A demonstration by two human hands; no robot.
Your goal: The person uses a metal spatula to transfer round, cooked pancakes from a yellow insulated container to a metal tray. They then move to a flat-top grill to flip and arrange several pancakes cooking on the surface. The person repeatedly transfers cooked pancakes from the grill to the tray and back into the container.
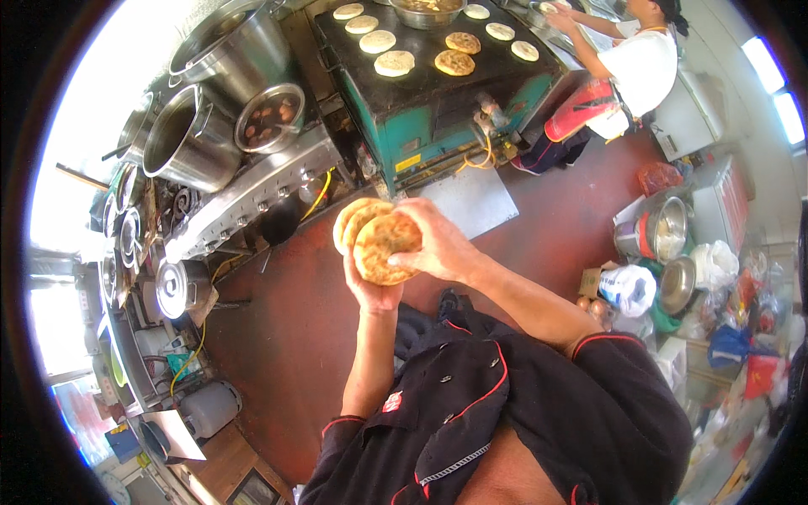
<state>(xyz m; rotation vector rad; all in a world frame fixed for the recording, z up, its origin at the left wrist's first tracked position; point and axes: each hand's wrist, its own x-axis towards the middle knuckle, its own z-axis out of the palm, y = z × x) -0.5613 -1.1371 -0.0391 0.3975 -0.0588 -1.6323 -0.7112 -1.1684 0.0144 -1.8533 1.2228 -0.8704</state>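
Note:
Between my hands is a small stack of browned round flatbreads (386, 247), held up over the red floor. My left hand (374, 291) supports the stack from below; its fingers are mostly hidden behind the breads. My right hand (435, 243) grips the nearest flatbread at its right edge, thumb across its face. Past my hands stands a green-sided griddle (435, 104) with a black top. Several pale flatbreads (394, 63) lie on it along both sides. Two browned flatbreads (454, 62) rest near its front, before a steel bowl (428, 16) of food.
Left is a steel gas range (252, 202) with tall stockpots (189, 139) and a pot of eggs in dark liquid (270, 120). A gas cylinder (211, 409) stands lower left. At upper right a co-worker (637, 63) works by the griddle. Bowls and bags (627, 289) crowd the right.

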